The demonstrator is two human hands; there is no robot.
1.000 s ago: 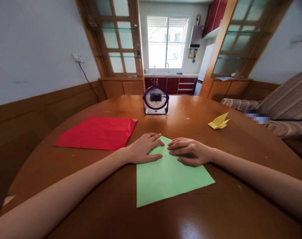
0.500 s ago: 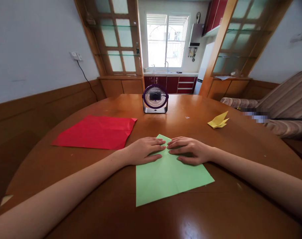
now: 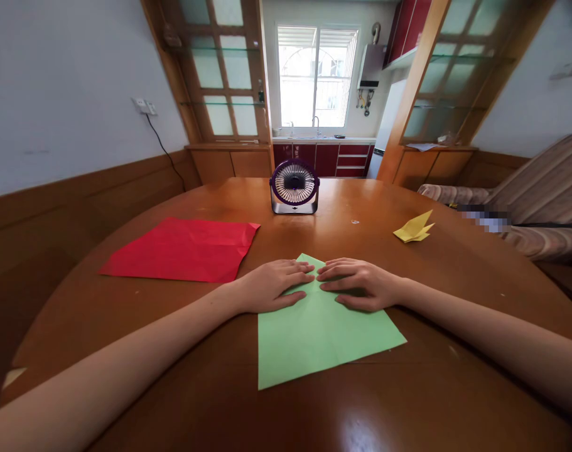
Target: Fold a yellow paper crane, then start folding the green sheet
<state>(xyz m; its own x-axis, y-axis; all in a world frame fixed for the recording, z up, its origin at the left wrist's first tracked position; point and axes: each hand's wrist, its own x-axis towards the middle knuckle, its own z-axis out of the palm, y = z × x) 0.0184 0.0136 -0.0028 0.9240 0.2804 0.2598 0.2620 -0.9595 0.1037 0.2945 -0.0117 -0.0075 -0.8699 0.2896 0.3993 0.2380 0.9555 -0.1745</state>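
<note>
Green paper [image 3: 314,333], tip away, under flat hands [image 3: 271,285].

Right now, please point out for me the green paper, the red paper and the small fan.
green paper [image 3: 321,336], head view, on its flat middle below the hands.
red paper [image 3: 182,249], head view, on the centre of the sheet.
small fan [image 3: 294,185], head view, on the middle of its round grille.

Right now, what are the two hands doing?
Left hand: open, flat on the green paper.
Right hand: open, flat on the same paper.
</note>
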